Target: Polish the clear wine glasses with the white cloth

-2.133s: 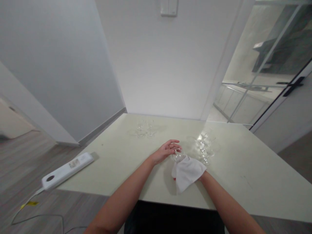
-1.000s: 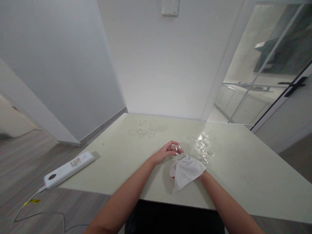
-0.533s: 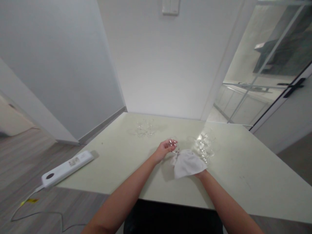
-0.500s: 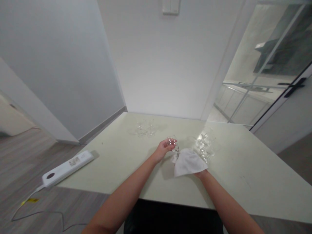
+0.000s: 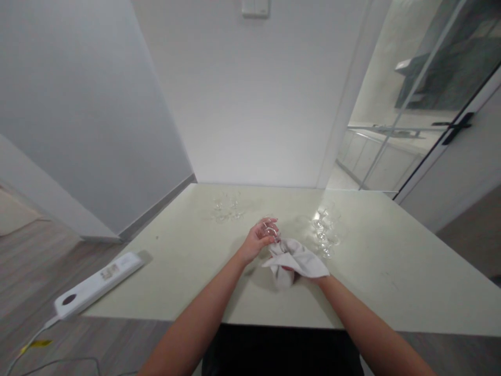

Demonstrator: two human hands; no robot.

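A small clear glass [image 5: 270,228] is held in my left hand [image 5: 256,239], its fingers curled around the bowl. My right hand [image 5: 291,269], mostly covered by a white cloth [image 5: 307,259], grips that cloth against the lower end of the glass. Part of the cloth hangs down beneath the fingers. Several clear glasses [image 5: 325,230] stand close together on the table to the right of my hands. Farther back on the left is another group of clear glasses [image 5: 229,209]; their outlines are faint.
The pale table [image 5: 376,271] reaches back to a white wall [image 5: 250,104]. A white power strip [image 5: 99,282] lies over the table's left edge, its cable running down to the floor. A glazed door with a black handle [image 5: 456,128] is at the right.
The cloth has turned and bunched around the lower end of the glass, with fingers of my right hand now showing beneath it. The camera view has shifted slightly.
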